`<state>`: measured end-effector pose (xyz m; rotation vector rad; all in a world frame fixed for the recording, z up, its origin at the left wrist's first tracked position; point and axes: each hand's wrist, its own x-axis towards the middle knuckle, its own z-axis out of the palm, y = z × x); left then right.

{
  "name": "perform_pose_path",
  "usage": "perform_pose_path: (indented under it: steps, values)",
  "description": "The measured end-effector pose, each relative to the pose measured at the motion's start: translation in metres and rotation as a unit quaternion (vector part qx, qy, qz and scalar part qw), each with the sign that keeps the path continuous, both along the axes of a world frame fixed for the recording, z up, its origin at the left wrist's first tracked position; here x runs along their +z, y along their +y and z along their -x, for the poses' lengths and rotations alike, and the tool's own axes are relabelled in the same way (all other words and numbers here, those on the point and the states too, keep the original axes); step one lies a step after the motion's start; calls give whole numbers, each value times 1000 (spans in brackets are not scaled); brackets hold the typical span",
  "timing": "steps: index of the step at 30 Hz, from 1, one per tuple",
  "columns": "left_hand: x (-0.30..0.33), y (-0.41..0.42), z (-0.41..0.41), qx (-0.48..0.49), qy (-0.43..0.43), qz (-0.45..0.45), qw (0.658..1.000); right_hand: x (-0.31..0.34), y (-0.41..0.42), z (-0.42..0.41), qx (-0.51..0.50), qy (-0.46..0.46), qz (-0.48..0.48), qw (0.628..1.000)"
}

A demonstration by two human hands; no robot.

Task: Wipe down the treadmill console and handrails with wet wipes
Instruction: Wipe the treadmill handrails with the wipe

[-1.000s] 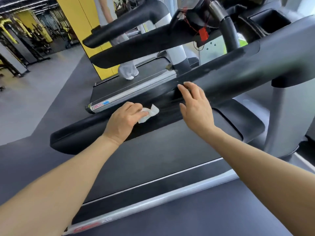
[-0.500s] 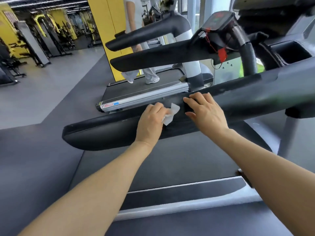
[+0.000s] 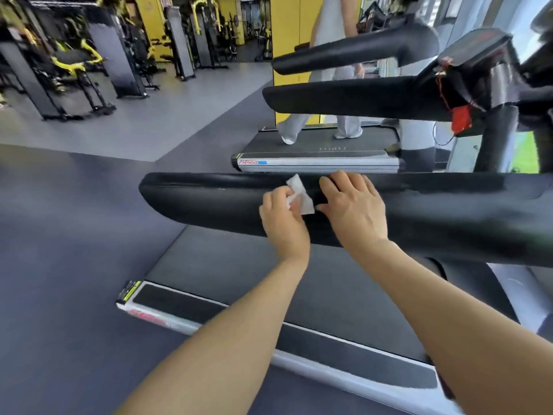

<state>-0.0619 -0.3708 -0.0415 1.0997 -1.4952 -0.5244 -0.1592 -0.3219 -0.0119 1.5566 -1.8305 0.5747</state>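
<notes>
A thick black handrail (image 3: 209, 202) runs across the middle of the view from its rounded left end to the right edge. My left hand (image 3: 282, 220) grips a small white wet wipe (image 3: 300, 194) and holds it against the rail's side. Just to the right, my right hand (image 3: 353, 205) lies over the top of the same rail, its fingers bent over the rail and its thumb close to the wipe. The console (image 3: 478, 46) with a red safety clip (image 3: 462, 118) stands at the upper right.
Below the rail lies the treadmill belt (image 3: 269, 274) with its grey side strip (image 3: 209, 322). Another treadmill (image 3: 317, 151) stands behind, and a person (image 3: 329, 55) walks on it. Its black handrails (image 3: 344, 97) cross the upper middle. Gym machines (image 3: 74, 64) stand at the far left.
My left hand has slid right along the rail with the wipe, ending up next to my right hand. The view has swung up and to the left.
</notes>
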Motion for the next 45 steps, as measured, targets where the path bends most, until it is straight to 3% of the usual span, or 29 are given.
perform_pose_path:
  steps: [3,6,8,11,13,16,18,21,24,28,31,34,38,40,42,45]
  values:
    - [-10,-35,-28,133,123,-79,980,-3,-2,3,6,17,6,1000]
    - [-9,-55,-30,177,230,-145,946,-5,-4,5,17,19,21,999]
    - [-7,-41,-12,166,230,-131,950,-5,-4,4,18,23,23,999]
    - [-11,5,25,35,136,-49,989,-4,-3,6,22,32,25,999]
    - [-13,13,33,-11,105,-19,994,-4,-3,7,27,36,28,999]
    - [-10,-19,9,92,145,-48,984,-4,-2,7,28,39,28,998]
    - [-6,-49,-15,192,202,-99,955,-5,-3,7,26,39,31,998]
    - [0,-74,-39,248,281,-140,916,-5,-3,7,29,38,31,998]
    - [-2,-58,-34,233,304,-139,913,-6,-3,6,29,39,31,998]
    - [-15,0,1,127,310,-223,915,-7,-1,6,28,43,33,998]
    - [-17,10,5,77,285,-224,929,-7,-1,6,28,48,34,998]
    - [-10,-19,-14,126,268,-176,939,-8,-2,7,29,51,40,997]
    - [-1,-45,-29,191,275,-180,925,-8,-3,6,35,50,40,997]
    - [-3,-33,-17,185,235,-152,942,-9,-4,6,30,47,35,998]
    - [-7,-6,6,119,207,-123,963,-11,-3,7,25,50,26,998]
    - [-10,26,30,9,251,-161,955,-11,-2,7,21,51,10,998]
